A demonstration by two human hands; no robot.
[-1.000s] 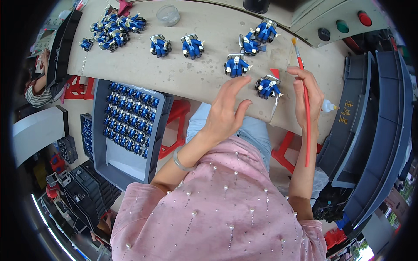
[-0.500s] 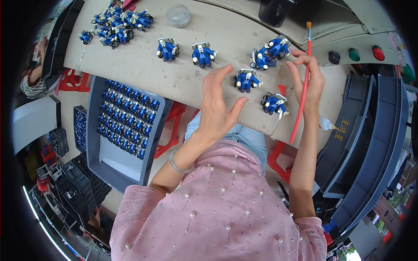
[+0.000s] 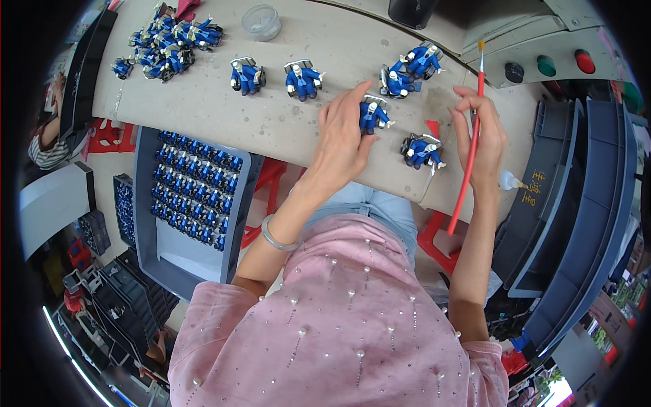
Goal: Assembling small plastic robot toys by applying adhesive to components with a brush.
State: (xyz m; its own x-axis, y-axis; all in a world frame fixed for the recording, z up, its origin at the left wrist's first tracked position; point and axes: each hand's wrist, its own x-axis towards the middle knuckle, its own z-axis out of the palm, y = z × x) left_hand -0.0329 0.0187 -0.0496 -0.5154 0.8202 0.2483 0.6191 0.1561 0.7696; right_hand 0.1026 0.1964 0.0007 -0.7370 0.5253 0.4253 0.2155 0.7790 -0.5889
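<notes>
My left hand (image 3: 342,136) curls around the left side of a small seated figurine (image 3: 374,117) in a blue coat, which sits on the worktable (image 3: 285,129). My fingers are behind it and my thumb in front, hiding its left edge. A thin paintbrush with a long red handle (image 3: 469,159) rests in my right hand (image 3: 485,139), its bristles pointing away from me. Nearest to that hand is another blue figurine (image 3: 422,150), beside a small red piece (image 3: 432,127). Farther back, two figurines (image 3: 410,71) stand close together.
Two figurines (image 3: 303,79) stand apart left of centre. A heap of them (image 3: 166,44) lies at far left near a clear round tub (image 3: 261,24). A grey crate (image 3: 146,224) holds rows of blue figurines. At right are a small bottle (image 3: 508,180) and stacked grey crates (image 3: 597,224).
My left hand has moved in and its fingers have closed around the nearby figurine. My right hand still holds the paintbrush. The whole view has shifted slightly.
</notes>
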